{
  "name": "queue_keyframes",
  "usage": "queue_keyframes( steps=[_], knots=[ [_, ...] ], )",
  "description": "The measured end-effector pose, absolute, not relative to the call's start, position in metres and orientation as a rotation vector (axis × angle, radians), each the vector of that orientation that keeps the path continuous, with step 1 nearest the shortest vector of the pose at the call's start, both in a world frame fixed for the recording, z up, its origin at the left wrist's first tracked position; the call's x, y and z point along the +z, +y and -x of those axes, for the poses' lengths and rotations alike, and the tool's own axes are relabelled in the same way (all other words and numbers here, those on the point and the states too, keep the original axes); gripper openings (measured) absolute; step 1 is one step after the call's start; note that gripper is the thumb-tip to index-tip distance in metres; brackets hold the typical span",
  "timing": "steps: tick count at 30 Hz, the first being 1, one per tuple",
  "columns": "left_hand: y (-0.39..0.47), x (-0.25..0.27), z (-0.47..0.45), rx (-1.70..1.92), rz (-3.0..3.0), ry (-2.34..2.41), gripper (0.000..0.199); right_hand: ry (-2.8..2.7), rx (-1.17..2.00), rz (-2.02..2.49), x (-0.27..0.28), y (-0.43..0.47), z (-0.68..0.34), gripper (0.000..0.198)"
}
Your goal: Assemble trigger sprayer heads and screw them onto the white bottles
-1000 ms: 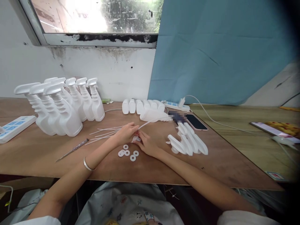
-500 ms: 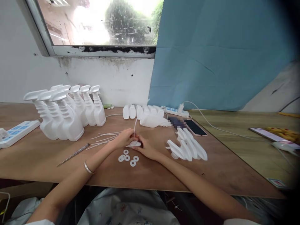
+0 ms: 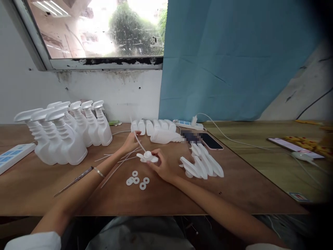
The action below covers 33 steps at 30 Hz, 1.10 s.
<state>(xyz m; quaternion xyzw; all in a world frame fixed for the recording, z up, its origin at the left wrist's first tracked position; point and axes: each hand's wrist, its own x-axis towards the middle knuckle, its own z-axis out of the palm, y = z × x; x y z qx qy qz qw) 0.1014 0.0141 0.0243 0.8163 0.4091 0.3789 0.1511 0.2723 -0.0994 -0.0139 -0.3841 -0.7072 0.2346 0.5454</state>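
Note:
My right hand (image 3: 162, 166) pinches a white spray trigger head (image 3: 148, 157) above the table, its round collar turned up. A thin white dip tube (image 3: 140, 143) rises from the collar and leans up to the left. My left hand (image 3: 130, 143) has its fingers closed around the upper part of that tube. Below the trigger head lie several flat white washers (image 3: 143, 186), some overlapping. Loose dip tubes (image 3: 111, 173) lie partly under my left forearm. More white trigger heads (image 3: 201, 166) rest in a cluster to the right of my right hand.
Upright spray bottles (image 3: 70, 146) with heads fitted stand at left, near a power strip (image 3: 15, 156). A screwdriver (image 3: 75, 181) lies by my left forearm. White bottles (image 3: 162, 136) lie at the back, beside a phone (image 3: 212, 141). A white cable (image 3: 239, 141) crosses the right side.
My left hand has moved up and away from my right along the tube. The trigger head, hidden between both hands before, now shows in my right hand. The view has shifted slightly.

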Motion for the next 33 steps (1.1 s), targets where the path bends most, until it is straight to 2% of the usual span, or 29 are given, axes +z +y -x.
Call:
queue_keyframes(
  steps=[4, 7, 15, 20, 23, 28, 33],
  knots=[
    [0.039, 0.024, -0.152, 1.094, -2.385, 1.138, 0.059, -1.73, 0.509, 0.803, -0.019, -0.103, -0.271, 0.03],
    [0.038, 0.023, -0.182, 1.08, -2.424, 1.119, 0.066, -1.763, 0.515, 0.8, -0.025, -0.104, -0.271, 0.031],
    [0.023, 0.02, -0.191, 1.074, -2.521, 1.08, 0.045, -1.82, 0.289, 0.801, -0.032, -0.104, -0.273, 0.035],
    [0.0, 0.031, -0.153, 1.344, -2.345, 0.991, 0.045, -1.833, 0.092, 0.675, -0.022, -0.106, -0.275, 0.036],
    [-0.009, 0.041, -0.109, 1.646, -2.074, 1.06, 0.04, -1.817, 0.013, 0.63, -0.02, -0.106, -0.276, 0.038],
    [-0.007, 0.047, -0.025, 2.15, -1.218, 1.093, 0.024, -1.694, 0.063, 0.764, -0.025, -0.101, -0.278, 0.034],
    [-0.01, 0.043, 0.017, 2.304, -0.599, 0.937, 0.02, -1.454, 0.192, 0.865, -0.026, -0.097, -0.277, 0.033]
  ],
)
